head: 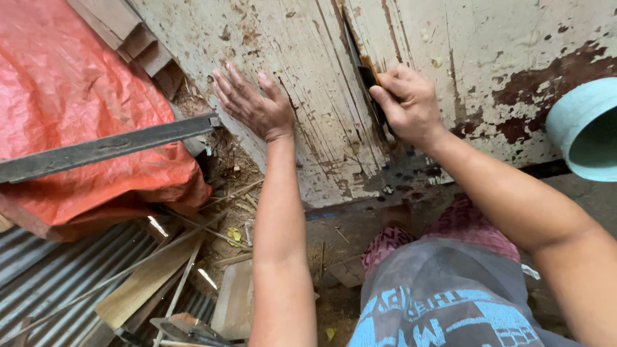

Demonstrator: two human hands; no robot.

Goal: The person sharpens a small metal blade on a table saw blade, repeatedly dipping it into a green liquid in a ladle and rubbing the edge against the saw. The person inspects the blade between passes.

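**K:** Knees and patterned shorts (450, 283) at 6 o'clock, closest to lens. Both arms reach up to the old painted wooden panel (308, 83) filling 12 o'clock.

**R:** Hands?

**K:** Left hand (254, 106) flat, fingers spread wide, palm pressed on the panel face, holding nothing. Right hand (411, 103) curled tight around a dark tool at the vertical crack (360, 71); blade mostly hidden, can't tell what kind.

**R:** How does the panel handle?

**K:** Judging by looks: stiff, heavy, but brittle. Paint flaking, grain split, rot near the bottom edge. Likely splinters. Best purchase is flat-palm on sound face, away from the crack.

**R:** Obstructions?

**K:** Orange tarp (71, 115) at 9 o'clock with a dark metal bar (109, 146) lying across it, its end just beside the left hand. Corrugated sheet (58, 276), wood offcuts (151, 276) at 7. Pale green pipe (585, 128) at 3, near the right forearm.
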